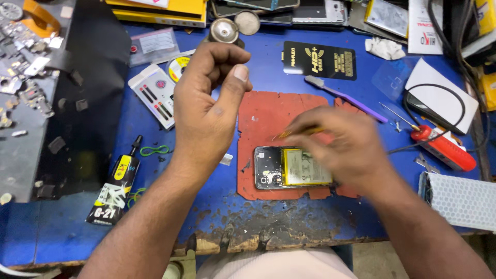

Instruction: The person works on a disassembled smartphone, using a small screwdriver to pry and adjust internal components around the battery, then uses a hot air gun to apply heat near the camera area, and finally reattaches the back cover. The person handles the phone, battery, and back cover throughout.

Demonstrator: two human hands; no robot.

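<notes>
— Phone (281,168) with its back off: where does it lie?
— On the red mat (268,121) on the blue counter (67,232), battery showing, partly under the right hand (343,147).
— What does that hand hold?
— It is blurred, pinching a thin yellowish tool (299,132) above the phone.
— And the left hand (209,103)?
— Raised above the counter, fingers curled loosely; I cannot tell whether it holds anything.
</notes>
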